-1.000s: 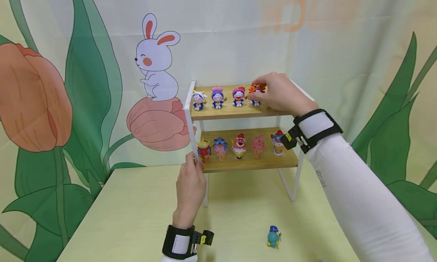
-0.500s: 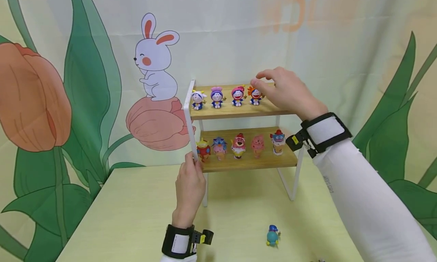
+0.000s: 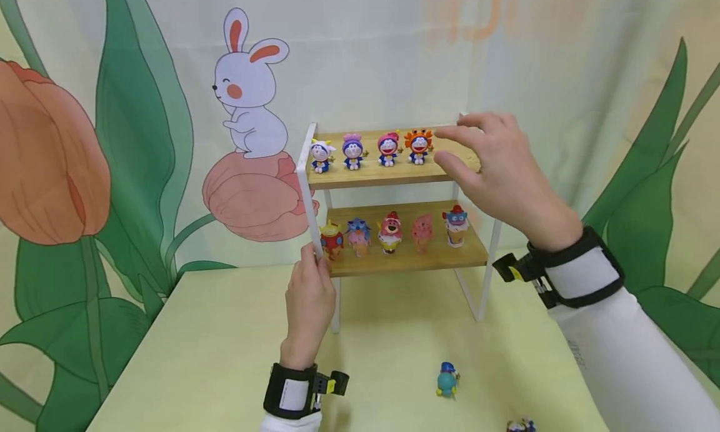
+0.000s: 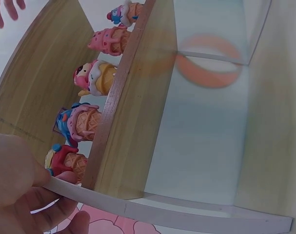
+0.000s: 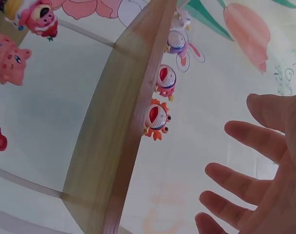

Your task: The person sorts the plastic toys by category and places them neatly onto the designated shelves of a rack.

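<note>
In the head view a two-tier shelf rack (image 3: 388,269) with wooden boards and a white metal frame stands on the table. My left hand (image 3: 309,301) grips its left white upright (image 4: 104,201) at the lower tier, with fingers and thumb around it. On the top board, a figurine with an orange crab hat (image 3: 419,147) sits rightmost in a row of several blue-and-white cat figurines (image 3: 388,149). To its right hovers my right hand (image 3: 500,169), fingers spread and holding nothing; the right wrist view shows it apart from the crab-hat figurine (image 5: 156,119).
Several ice-cream-cone figurines (image 3: 389,233) line the lower board. A teal figurine with a blue hat (image 3: 447,381) is on the pale table (image 3: 225,357), in front of the rack. Another small figurine (image 3: 521,426) shows at the bottom edge. A printed curtain (image 3: 382,57) hangs behind.
My right hand has let go of the crab-hat figurine, opened, and drawn back to the right. The left hand keeps its grip on the rack. The head view has tilted down slightly.
</note>
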The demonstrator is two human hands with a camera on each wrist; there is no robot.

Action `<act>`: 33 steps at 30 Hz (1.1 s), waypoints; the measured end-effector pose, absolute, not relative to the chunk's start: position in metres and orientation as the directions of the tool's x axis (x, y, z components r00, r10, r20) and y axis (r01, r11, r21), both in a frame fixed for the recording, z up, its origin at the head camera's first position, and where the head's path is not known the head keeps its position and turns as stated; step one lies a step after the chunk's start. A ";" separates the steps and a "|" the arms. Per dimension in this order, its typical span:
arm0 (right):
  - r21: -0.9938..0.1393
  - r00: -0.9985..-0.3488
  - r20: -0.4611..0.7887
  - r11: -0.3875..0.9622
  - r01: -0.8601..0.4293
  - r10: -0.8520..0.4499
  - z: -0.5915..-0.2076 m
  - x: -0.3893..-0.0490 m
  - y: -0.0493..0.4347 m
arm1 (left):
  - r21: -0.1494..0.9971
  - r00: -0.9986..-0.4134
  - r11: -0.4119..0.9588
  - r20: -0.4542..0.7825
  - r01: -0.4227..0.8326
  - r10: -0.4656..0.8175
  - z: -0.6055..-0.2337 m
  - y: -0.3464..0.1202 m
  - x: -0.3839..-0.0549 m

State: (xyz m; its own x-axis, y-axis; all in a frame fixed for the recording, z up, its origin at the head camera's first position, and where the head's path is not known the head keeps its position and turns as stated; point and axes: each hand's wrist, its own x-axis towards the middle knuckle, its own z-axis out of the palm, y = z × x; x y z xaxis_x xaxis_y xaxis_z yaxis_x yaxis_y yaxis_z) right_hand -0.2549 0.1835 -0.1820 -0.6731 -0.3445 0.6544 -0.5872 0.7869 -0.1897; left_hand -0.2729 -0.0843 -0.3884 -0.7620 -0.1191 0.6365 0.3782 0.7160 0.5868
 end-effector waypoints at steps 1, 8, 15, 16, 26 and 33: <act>-0.174 -0.659 0.663 0.784 -0.596 -0.354 -0.186 -0.251 0.185 | 0.585 -0.762 0.717 0.636 0.379 -0.117 -0.388 -0.084 -0.273; -0.074 -0.587 0.671 0.746 -0.662 -0.454 -0.220 -0.231 0.192 | 0.591 -0.766 0.715 0.631 0.373 -0.121 -0.387 -0.085 -0.273; -0.073 -0.604 0.562 0.693 -0.717 -0.565 -0.273 -0.213 0.188 | 0.602 -0.775 0.709 0.619 0.368 -0.123 -0.388 -0.084 -0.273; -0.071 -0.608 0.544 0.690 -0.720 -0.579 -0.281 -0.210 0.188 | 0.602 -0.776 0.709 0.619 0.367 -0.124 -0.387 -0.084 -0.273; -0.038 -0.629 0.388 0.670 -0.741 -0.674 -0.353 -0.189 0.190 | 0.604 -0.779 0.713 0.613 0.356 -0.130 -0.386 -0.083 -0.270; -0.081 -0.659 0.241 0.661 -0.746 -0.713 -0.407 -0.188 0.194 | 0.590 -0.764 0.717 0.633 0.371 -0.125 -0.387 -0.084 -0.272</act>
